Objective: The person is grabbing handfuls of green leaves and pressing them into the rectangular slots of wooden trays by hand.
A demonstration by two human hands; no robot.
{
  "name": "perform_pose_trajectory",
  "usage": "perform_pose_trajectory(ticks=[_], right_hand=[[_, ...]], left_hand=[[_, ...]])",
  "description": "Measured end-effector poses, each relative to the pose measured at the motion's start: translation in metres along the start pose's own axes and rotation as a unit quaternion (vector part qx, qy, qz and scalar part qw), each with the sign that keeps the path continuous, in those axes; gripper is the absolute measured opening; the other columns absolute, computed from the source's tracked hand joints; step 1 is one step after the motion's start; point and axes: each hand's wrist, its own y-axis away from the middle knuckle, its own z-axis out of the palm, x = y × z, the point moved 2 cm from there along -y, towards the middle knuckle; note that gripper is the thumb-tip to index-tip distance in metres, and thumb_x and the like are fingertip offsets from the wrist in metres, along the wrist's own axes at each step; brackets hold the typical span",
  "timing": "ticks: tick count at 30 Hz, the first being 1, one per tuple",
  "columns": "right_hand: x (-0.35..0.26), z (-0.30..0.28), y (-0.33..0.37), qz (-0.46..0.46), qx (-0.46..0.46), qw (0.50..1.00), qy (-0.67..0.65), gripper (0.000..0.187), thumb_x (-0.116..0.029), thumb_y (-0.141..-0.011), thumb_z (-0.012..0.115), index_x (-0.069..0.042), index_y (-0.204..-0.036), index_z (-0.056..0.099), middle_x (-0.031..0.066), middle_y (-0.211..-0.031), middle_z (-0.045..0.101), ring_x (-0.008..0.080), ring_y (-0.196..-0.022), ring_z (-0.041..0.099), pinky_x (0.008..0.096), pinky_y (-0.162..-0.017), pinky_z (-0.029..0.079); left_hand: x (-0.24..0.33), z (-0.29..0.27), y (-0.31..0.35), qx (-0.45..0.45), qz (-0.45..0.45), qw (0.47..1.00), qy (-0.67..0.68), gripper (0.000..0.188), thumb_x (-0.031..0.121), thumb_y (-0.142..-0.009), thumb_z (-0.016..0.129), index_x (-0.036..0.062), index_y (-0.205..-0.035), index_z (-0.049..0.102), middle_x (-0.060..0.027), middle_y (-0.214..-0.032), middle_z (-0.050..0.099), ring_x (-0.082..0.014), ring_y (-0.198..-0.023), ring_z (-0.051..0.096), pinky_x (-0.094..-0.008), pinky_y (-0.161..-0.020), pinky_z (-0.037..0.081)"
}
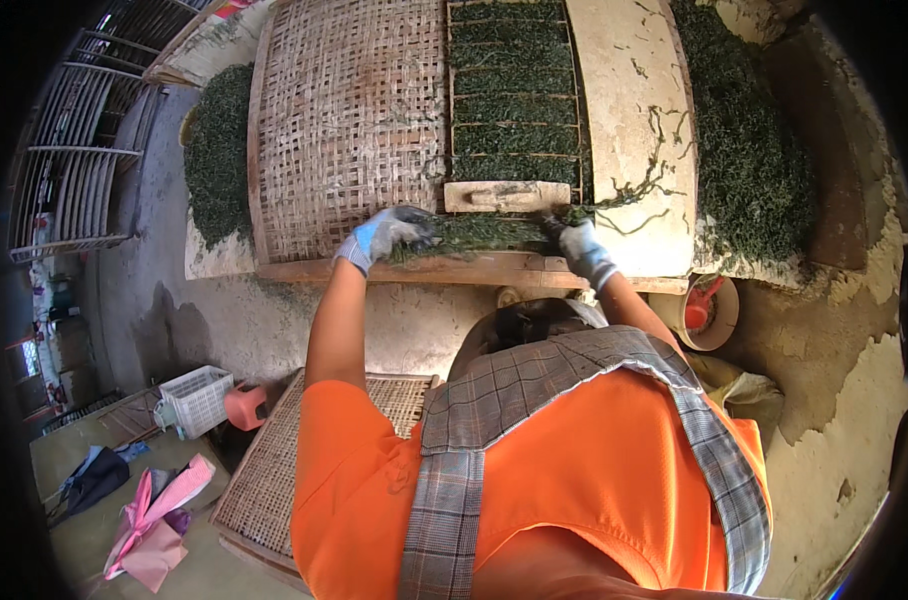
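Note:
Dark green shreds (514, 72) fill a slatted frame (452, 95) split into several narrow sections. At its nearest section lies a looser heap of green shreds (494, 234), between my two gloved hands. My left hand (389, 234) touches the heap's left end, fingers stretched out and slightly apart. At the right end is my right hand (578, 243), bent down to the shreds; its dark fingertips merge with them, so their grip is unclear. Just beyond the heap, a flat wooden board with a handle (507, 196) rests across the frame.
Left of the frame lies a woven bamboo mat (349, 120); a pale board (629, 110) with stray strands lies right. Green piles flank both sides (219, 155) (744, 140). A bucket with a red scoop (702, 308), woven tray (274, 465) and white basket (196, 398) stand lower down.

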Motion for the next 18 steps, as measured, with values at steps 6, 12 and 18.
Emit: perform_pose_trajectory(ticks=[6,12,18], right_hand=[[-0.021,0.011,0.009,0.133,0.16,0.978,-0.029,0.043,-0.055,-0.081,0.066,-0.015,-0.094,0.071,0.0182,-0.088,0.069,0.0397,-0.087,0.065,0.0445,-0.075,0.053],[0.049,-0.009,0.034,0.143,0.262,0.939,-0.171,0.02,-0.02,-0.086,0.073,-0.003,-0.097,0.07,0.0091,-0.088,0.073,0.0215,-0.077,0.067,0.0341,-0.073,0.053],[0.078,-0.081,0.067,0.381,0.208,0.859,-0.273,0.041,-0.043,-0.093,0.062,-0.007,-0.073,0.064,0.0027,-0.055,0.057,0.0132,-0.039,0.048,0.0269,-0.035,0.034]], left_hand=[[-0.051,0.052,-0.013,0.609,0.067,0.73,-0.302,0.057,0.04,-0.097,0.045,0.0001,-0.137,0.044,-0.018,-0.133,0.051,-0.0294,-0.12,0.049,-0.0428,-0.099,0.041],[-0.047,0.13,-0.028,0.477,-0.015,0.681,-0.556,0.072,0.042,-0.095,0.042,0.0006,-0.151,0.024,-0.0145,-0.157,0.027,-0.0341,-0.145,0.023,-0.0513,-0.119,0.011],[-0.038,0.127,-0.018,0.493,0.02,0.702,-0.514,0.082,0.05,-0.088,0.053,0.0041,-0.15,0.027,-0.0183,-0.153,0.032,-0.0369,-0.141,0.027,-0.0539,-0.116,0.013]])
